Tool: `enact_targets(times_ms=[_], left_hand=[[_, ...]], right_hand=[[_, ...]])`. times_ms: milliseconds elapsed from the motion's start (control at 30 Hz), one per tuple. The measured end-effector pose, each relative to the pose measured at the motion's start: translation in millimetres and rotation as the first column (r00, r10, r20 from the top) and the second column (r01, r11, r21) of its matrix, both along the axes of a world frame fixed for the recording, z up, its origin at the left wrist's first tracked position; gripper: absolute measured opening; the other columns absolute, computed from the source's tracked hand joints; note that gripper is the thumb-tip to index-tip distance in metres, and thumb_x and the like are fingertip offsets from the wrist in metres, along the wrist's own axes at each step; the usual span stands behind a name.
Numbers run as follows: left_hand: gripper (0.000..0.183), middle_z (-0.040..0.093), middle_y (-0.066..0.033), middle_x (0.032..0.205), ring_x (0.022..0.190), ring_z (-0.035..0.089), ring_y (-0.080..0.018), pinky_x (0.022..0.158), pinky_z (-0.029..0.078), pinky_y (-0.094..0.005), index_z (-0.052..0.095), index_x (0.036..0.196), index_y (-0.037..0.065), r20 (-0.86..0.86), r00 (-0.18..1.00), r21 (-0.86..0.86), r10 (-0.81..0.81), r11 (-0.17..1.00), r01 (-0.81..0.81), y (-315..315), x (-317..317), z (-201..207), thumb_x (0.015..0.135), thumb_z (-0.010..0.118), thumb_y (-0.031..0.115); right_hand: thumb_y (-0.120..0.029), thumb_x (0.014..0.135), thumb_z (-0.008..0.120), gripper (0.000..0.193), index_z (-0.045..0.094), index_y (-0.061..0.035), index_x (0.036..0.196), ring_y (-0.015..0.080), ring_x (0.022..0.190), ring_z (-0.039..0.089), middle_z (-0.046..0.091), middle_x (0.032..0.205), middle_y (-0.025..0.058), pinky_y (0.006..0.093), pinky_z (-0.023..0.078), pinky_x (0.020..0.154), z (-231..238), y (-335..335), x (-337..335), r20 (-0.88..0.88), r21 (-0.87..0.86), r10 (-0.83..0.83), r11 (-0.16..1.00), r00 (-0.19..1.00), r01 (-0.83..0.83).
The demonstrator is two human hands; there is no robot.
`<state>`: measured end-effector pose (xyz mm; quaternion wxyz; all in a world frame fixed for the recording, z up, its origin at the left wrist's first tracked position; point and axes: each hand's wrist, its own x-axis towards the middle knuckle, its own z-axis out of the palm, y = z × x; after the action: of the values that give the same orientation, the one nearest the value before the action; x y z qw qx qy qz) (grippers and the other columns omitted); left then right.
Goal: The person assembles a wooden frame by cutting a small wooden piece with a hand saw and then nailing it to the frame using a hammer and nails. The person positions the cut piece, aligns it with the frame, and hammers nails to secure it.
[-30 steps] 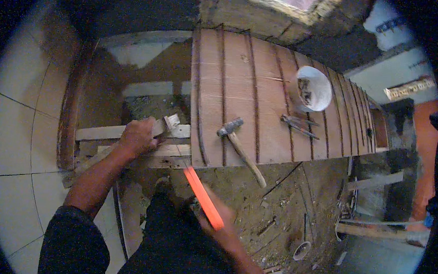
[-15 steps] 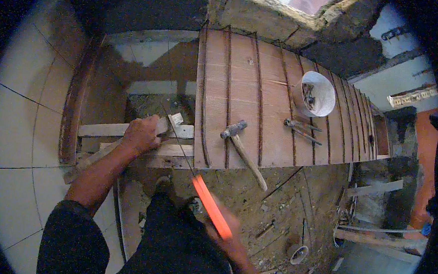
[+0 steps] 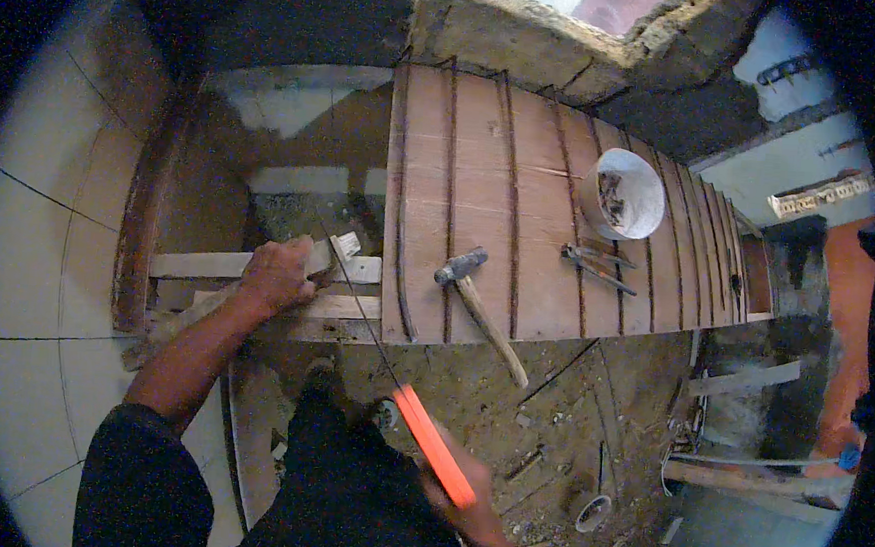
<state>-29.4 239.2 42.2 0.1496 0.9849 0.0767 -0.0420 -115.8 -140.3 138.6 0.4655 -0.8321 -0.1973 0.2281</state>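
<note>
My right hand (image 3: 465, 481) is closed round the orange handle of a handsaw (image 3: 435, 444). The saw's thin blade slants up and left, crossing a length of wood (image 3: 320, 254) close to its pale end. My left hand (image 3: 279, 276) grips that wood just left of the blade, fingers wrapped over it. The wood rests across two pale wooden rails (image 3: 208, 265), its lower end passing under my left forearm. To the right, a hammer (image 3: 480, 311) with a wooden handle lies on a plywood panel, its handle sticking out past the near edge.
Several dark steel bars (image 3: 511, 193) run across the plywood panel (image 3: 424, 172). A white bucket (image 3: 640, 201) holding small pieces and a pair of pincers (image 3: 600, 265) stand and lie on it. Debris and a small pale container (image 3: 593, 514) are on the dirt floor (image 3: 559, 421).
My right hand has drawn the saw back toward me, down and to the right. My left hand still holds the wood in place. The view has shifted slightly.
</note>
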Motion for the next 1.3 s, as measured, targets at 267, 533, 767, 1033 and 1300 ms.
enact_targets(times_ms=[267, 533, 767, 1033, 1300], left_hand=[[0.044, 0.069, -0.0196, 0.09, 0.084, 0.068, -0.0428, 0.077, 0.056, -0.0495, 0.053, 0.097, 0.006, 0.084, 0.996, 0.011, -0.038, 0.999, 0.038, 4.7, 0.5, -14.9, 0.068, 0.08, 0.023], [0.049, 0.068, -0.0199, 0.095, 0.087, 0.067, -0.0426, 0.077, 0.055, -0.0503, 0.051, 0.101, 0.007, 0.043, 0.999, -0.011, -0.021, 1.0, 0.022, 4.1, -7.7, -16.0, 0.068, 0.08, 0.027], [0.047, 0.068, -0.02, 0.096, 0.088, 0.068, -0.0411, 0.079, 0.055, -0.0509, 0.052, 0.099, 0.006, -0.036, 0.999, 0.047, -0.013, 0.999, 0.015, -1.0, -1.6, -5.4, 0.067, 0.08, 0.026], [0.044, 0.068, -0.0201, 0.095, 0.088, 0.068, -0.0418, 0.078, 0.055, -0.0498, 0.053, 0.098, 0.005, -0.011, 1.0, 0.003, -0.021, 1.0, 0.021, -0.7, -6.5, -5.8, 0.068, 0.079, 0.024], [0.044, 0.069, -0.0201, 0.096, 0.087, 0.068, -0.0434, 0.08, 0.055, -0.0498, 0.052, 0.099, 0.005, -0.079, 0.997, 0.026, 0.023, 0.999, -0.021, -10.0, -3.3, 3.5, 0.069, 0.079, 0.023]], right_hand=[[-0.011, 0.08, 0.071, 0.066, 0.048, -0.0041, 0.142, 0.0386, 0.117, 0.061, 0.062, 0.13, 0.021, 0.0433, 0.05, 0.098, -118.5, 133.0, 103.7, 0.161, -0.009, 0.094, 0.996, 0.982, -0.093], [-0.015, 0.084, 0.068, 0.072, 0.041, -0.0098, 0.151, 0.0338, 0.102, 0.069, 0.065, 0.128, 0.0171, 0.0395, 0.055, 0.088, -1.5, -12.8, -3.1, -0.009, -0.022, 0.118, 0.993, 0.993, -0.118], [-0.016, 0.077, 0.075, 0.051, 0.06, -0.0054, 0.124, 0.04, 0.088, 0.066, 0.068, 0.097, 0.0178, 0.0443, 0.054, 0.076, -101.4, 142.6, 106.9, 0.323, 0.076, 0.064, 0.993, 0.944, -0.093], [-0.006, 0.08, 0.066, 0.06, 0.054, -0.0046, 0.139, 0.0294, 0.102, 0.069, 0.068, 0.118, 0.0179, 0.0374, 0.054, 0.087, -26.3, -15.5, -24.5, 0.133, 0.027, 0.003, 1.0, 0.991, -0.006], [-0.011, 0.078, 0.075, 0.063, 0.052, -0.0028, 0.136, 0.0384, 0.116, 0.061, 0.062, 0.127, 0.0223, 0.044, 0.05, 0.097, -108.5, 124.5, 87.9, 0.165, 0.232, 0.029, 0.97, 0.986, -0.067]])
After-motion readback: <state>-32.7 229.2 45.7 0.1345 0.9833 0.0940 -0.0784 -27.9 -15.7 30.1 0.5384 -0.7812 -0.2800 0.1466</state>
